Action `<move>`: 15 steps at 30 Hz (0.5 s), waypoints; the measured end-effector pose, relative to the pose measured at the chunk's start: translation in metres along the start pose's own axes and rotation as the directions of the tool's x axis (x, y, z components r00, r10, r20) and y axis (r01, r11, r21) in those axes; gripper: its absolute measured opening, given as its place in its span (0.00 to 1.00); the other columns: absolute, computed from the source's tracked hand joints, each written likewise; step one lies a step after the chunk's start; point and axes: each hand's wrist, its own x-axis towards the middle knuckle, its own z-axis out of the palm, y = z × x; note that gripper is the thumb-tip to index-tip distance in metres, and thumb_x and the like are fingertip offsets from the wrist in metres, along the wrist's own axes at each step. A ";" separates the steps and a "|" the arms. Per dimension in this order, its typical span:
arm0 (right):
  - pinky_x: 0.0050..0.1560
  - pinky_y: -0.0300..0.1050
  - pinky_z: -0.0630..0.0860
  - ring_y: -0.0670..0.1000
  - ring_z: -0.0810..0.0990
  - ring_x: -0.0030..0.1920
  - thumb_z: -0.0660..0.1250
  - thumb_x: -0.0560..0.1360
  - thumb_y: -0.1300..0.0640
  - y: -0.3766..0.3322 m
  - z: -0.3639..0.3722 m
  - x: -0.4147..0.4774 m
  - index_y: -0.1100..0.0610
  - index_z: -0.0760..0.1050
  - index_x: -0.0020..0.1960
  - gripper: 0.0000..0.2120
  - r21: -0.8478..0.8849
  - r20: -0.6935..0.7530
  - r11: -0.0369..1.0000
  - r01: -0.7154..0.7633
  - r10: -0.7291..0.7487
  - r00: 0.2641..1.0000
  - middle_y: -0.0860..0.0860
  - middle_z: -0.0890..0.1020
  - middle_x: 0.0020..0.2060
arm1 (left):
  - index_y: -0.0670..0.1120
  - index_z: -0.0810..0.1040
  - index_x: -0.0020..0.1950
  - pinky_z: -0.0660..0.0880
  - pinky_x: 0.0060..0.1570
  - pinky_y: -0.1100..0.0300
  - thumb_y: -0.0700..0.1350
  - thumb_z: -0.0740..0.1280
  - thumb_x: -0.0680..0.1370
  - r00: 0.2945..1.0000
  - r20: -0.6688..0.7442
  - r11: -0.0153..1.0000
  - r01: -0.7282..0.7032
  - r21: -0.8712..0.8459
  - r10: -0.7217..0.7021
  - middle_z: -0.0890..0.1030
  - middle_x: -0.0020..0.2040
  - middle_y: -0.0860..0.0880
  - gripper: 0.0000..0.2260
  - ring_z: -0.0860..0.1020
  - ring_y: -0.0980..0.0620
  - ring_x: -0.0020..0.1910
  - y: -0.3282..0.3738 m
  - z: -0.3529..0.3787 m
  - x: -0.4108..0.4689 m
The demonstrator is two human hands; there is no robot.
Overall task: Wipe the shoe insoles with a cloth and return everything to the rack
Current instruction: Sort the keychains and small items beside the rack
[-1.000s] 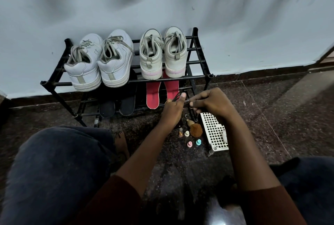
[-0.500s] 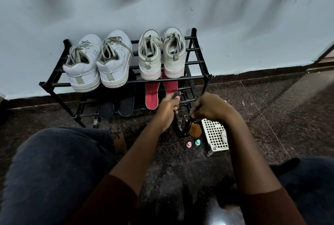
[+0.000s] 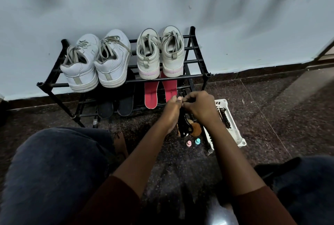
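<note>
The person sits on the floor in front of the black rack (image 3: 198, 75). The left hand (image 3: 170, 111) and the right hand (image 3: 200, 109) are close together. The fingers of both pinch the top of a bundle of black laces (image 3: 182, 125) that hangs down between them. The red insoles (image 3: 151, 96) lie on the low shelf just behind the hands, and the black insoles (image 3: 124, 106) lie next to them on the same shelf. I cannot see a cloth for sure. Right under the hanging laces sit a brown brush (image 3: 196, 129), a little pink cap (image 3: 188, 143) and a little teal cap (image 3: 197, 141). I think the laces could slip out of the pinch, because only the fingertips hold them, and then they would drop in a tangle on these small things. If the bundle swings, it could knock the caps, and they might roll away under the rack. The right arm is just beside the white basket (image 3: 241, 143), so a quick move could bump it.
</note>
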 end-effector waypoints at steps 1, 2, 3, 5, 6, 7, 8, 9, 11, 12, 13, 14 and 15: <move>0.45 0.39 0.76 0.51 0.81 0.38 0.71 0.70 0.63 0.001 0.003 0.000 0.60 0.81 0.44 0.03 0.012 -0.027 1.000 0.005 -0.004 1.000 0.56 0.84 0.40 | 0.35 0.65 0.68 0.69 0.65 0.52 0.44 0.53 0.83 1.000 -0.014 1.000 -0.014 0.001 0.014 0.75 0.60 0.42 0.17 0.74 0.48 0.60 0.000 0.000 0.001; 0.44 0.37 0.75 0.51 0.80 0.38 0.71 0.70 0.63 0.003 0.006 0.000 0.60 0.81 0.44 0.04 0.020 -0.049 1.000 0.014 -0.013 0.999 0.55 0.84 0.41 | 0.37 0.69 0.62 0.73 0.55 0.57 0.41 0.51 0.84 1.000 -0.017 1.000 -0.027 0.000 0.027 0.77 0.51 0.45 0.12 0.75 0.51 0.50 -0.001 0.001 0.003; 0.41 0.31 0.72 0.49 0.79 0.37 0.71 0.70 0.63 0.003 0.008 0.000 0.59 0.81 0.46 0.05 0.025 -0.066 1.000 0.017 -0.016 0.998 0.55 0.83 0.41 | 0.40 0.70 0.57 0.73 0.45 0.61 0.40 0.51 0.84 0.999 -0.018 0.999 -0.037 -0.002 0.037 0.75 0.44 0.47 0.10 0.74 0.54 0.42 -0.003 0.001 0.005; 0.35 0.24 0.66 0.47 0.76 0.37 0.71 0.70 0.64 0.006 0.009 0.000 0.59 0.80 0.52 0.11 0.053 -0.103 0.999 0.009 -0.004 0.995 0.53 0.82 0.41 | 0.43 0.70 0.50 0.67 0.30 0.65 0.40 0.50 0.84 0.999 -0.021 0.999 -0.038 -0.017 0.038 0.71 0.38 0.48 0.10 0.68 0.56 0.32 -0.005 0.004 0.006; 0.34 0.24 0.66 0.46 0.76 0.37 0.70 0.71 0.65 0.008 0.010 0.001 0.58 0.79 0.55 0.13 0.081 -0.123 0.997 -0.001 0.011 0.992 0.52 0.81 0.41 | 0.44 0.70 0.48 0.65 0.27 0.67 0.42 0.50 0.84 0.999 -0.023 0.999 -0.027 -0.043 0.026 0.70 0.37 0.48 0.11 0.66 0.56 0.30 -0.005 0.005 0.006; 0.33 0.24 0.66 0.46 0.76 0.36 0.69 0.71 0.65 0.009 0.010 0.000 0.58 0.77 0.57 0.15 0.125 -0.139 0.992 -0.012 0.029 0.990 0.52 0.80 0.41 | 0.44 0.71 0.47 0.63 0.24 0.68 0.44 0.49 0.85 1.000 -0.019 0.997 -0.009 -0.080 0.008 0.70 0.35 0.49 0.13 0.64 0.57 0.29 -0.004 0.007 0.005; 0.32 0.23 0.66 0.44 0.75 0.35 0.69 0.72 0.66 0.011 0.011 0.000 0.59 0.77 0.58 0.15 0.182 -0.154 0.983 -0.024 0.053 0.987 0.52 0.79 0.41 | 0.44 0.72 0.45 0.62 0.23 0.68 0.48 0.49 0.85 1.000 -0.006 0.993 0.018 -0.118 -0.019 0.70 0.34 0.49 0.16 0.64 0.57 0.27 -0.003 0.007 0.005; 0.30 0.22 0.66 0.42 0.75 0.33 0.68 0.72 0.67 0.015 0.013 0.000 0.60 0.76 0.57 0.14 0.241 -0.163 0.970 -0.039 0.080 0.983 0.51 0.78 0.41 | 0.44 0.73 0.43 0.61 0.23 0.68 0.53 0.48 0.84 0.999 0.019 0.987 0.047 -0.155 -0.045 0.69 0.32 0.51 0.20 0.63 0.58 0.26 -0.002 0.006 0.005; 0.26 0.22 0.65 0.41 0.75 0.34 0.67 0.73 0.67 0.022 0.016 -0.003 0.61 0.76 0.55 0.10 0.345 -0.159 0.936 -0.077 0.139 0.977 0.51 0.77 0.40 | 0.45 0.73 0.39 0.60 0.27 0.66 0.62 0.47 0.80 0.995 0.059 0.975 0.092 -0.204 -0.081 0.69 0.27 0.53 0.26 0.62 0.59 0.23 -0.004 0.004 0.010; 0.25 0.23 0.65 0.42 0.75 0.33 0.67 0.74 0.66 0.025 0.018 -0.005 0.62 0.76 0.53 0.08 0.388 -0.145 0.916 -0.101 0.169 0.975 0.50 0.76 0.39 | 0.45 0.73 0.39 0.59 0.30 0.64 0.65 0.48 0.79 0.993 0.060 0.967 0.114 -0.226 -0.103 0.68 0.26 0.54 0.27 0.61 0.59 0.23 -0.005 0.003 0.012; 0.25 0.23 0.66 0.42 0.75 0.32 0.66 0.75 0.65 0.030 0.021 -0.006 0.62 0.75 0.51 0.06 0.413 -0.115 0.902 -0.128 0.191 0.975 0.50 0.77 0.38 | 0.45 0.73 0.40 0.60 0.31 0.64 0.65 0.50 0.78 0.991 0.050 0.962 0.130 -0.242 -0.121 0.67 0.27 0.53 0.26 0.61 0.59 0.23 -0.006 0.003 0.013; 0.28 0.25 0.68 0.42 0.75 0.32 0.66 0.76 0.62 0.036 0.024 -0.007 0.61 0.75 0.50 0.04 0.439 -0.068 0.884 -0.162 0.213 0.975 0.50 0.78 0.37 | 0.44 0.73 0.40 0.62 0.30 0.64 0.62 0.54 0.79 0.991 0.042 0.957 0.137 -0.255 -0.130 0.67 0.28 0.53 0.23 0.62 0.59 0.23 -0.005 0.005 0.012; 0.35 0.30 0.72 0.45 0.77 0.33 0.65 0.77 0.57 0.042 0.029 -0.007 0.61 0.75 0.49 0.06 0.456 -0.004 0.865 -0.207 0.234 0.972 0.52 0.79 0.39 | 0.44 0.73 0.41 0.65 0.28 0.66 0.56 0.57 0.80 0.991 0.040 0.954 0.130 -0.269 -0.124 0.67 0.29 0.52 0.18 0.63 0.60 0.22 -0.005 0.007 0.011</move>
